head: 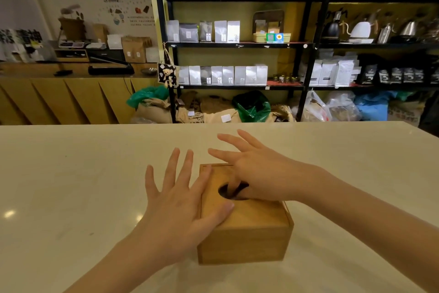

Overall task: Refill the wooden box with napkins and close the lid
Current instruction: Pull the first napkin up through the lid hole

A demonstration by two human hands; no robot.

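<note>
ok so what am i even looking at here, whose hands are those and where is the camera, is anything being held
There is no machine here: these are a person's two bare hands, filmed by one wide-angle camera worn on the head, looking forward and down. That is why the arms come in from the bottom edge.

A wooden box stands on a pale countertop. Its lid lies on top and has an oval opening.

The left hand rests flat on the box's left edge, fingers spread. The right hand has one finger poked down into the opening, the others straight. Neither hand grips anything, and no napkins show.

Behind are shelves of bags and kettles, somewhat blurred.
</note>
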